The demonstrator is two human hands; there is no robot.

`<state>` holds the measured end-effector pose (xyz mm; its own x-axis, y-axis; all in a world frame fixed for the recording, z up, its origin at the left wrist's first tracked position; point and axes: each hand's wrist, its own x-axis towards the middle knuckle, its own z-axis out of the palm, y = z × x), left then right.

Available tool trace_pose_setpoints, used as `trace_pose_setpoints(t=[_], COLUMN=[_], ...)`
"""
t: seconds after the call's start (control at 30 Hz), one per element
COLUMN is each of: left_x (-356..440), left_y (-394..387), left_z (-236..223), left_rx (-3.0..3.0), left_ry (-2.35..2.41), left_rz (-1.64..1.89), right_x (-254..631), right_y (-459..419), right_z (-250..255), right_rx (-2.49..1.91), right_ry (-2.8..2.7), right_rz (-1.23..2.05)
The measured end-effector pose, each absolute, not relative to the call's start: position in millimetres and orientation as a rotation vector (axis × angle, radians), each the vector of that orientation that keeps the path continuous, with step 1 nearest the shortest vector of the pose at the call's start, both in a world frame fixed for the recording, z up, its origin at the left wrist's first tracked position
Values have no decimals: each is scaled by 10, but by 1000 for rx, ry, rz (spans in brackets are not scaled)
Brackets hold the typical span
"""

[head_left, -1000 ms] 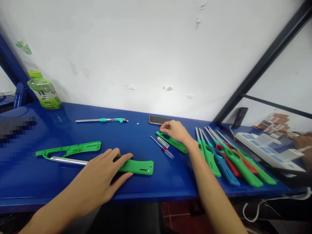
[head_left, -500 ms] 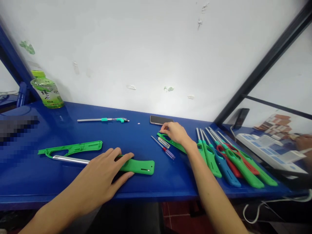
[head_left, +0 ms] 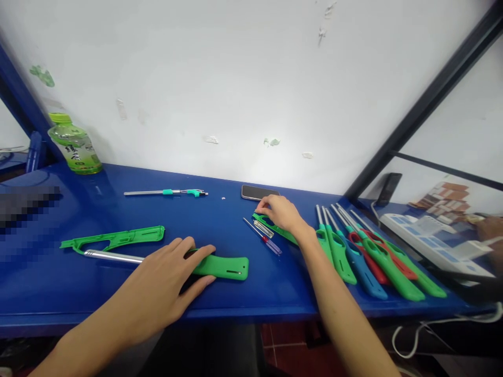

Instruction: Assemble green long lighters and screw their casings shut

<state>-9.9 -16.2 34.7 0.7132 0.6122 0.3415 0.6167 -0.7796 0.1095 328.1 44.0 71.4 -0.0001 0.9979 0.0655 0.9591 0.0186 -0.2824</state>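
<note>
My left hand [head_left: 173, 275] is wrapped around a green long-necked lighter [head_left: 226, 267] lying on the blue table, its metal tube pointing left. Beyond it rests an open green handle half [head_left: 135, 238], inner side up. My right hand [head_left: 283, 213] pinches at the far tip of another green handle half [head_left: 286, 235]; anything between its fingertips is too small to make out. Just left of that piece are a clear fuel tank [head_left: 263, 229] and a small screwdriver [head_left: 267, 242] with a purple clear handle. A lighter's metal tube with teal trigger parts [head_left: 167, 192] lies further back.
A phone [head_left: 255, 192] lies behind my right hand. Several assembled lighters in green, blue and red [head_left: 369, 262] are fanned out at the right. A green drink bottle [head_left: 76, 144] stands at the back left, against the white wall. A dark frame post rises at the right.
</note>
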Motion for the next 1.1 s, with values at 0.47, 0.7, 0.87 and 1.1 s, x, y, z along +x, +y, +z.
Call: trace_pose_setpoints(t=[0.47, 0.7, 0.87, 1.1], left_x=[-47, -49, -56, -64], left_y=[-186, -193, -195, -194], left_z=[318, 349, 367, 372], left_rx=[-2856, -2942, -2964, -2977], left_ry=[-1139, -1174, -1156, -1129], left_rz=[-647, -659, -638, -630], right_x=[3005, 2690, 2597, 2485], right_y=[-204, -895, -810, -714], right_z=[1044, 1019, 950, 875], right_rx=[-1710, -1667, -1774, -1835], right_ry=[-1881, -1905, -1993, -2050], right_rz=[347, 650, 619, 611])
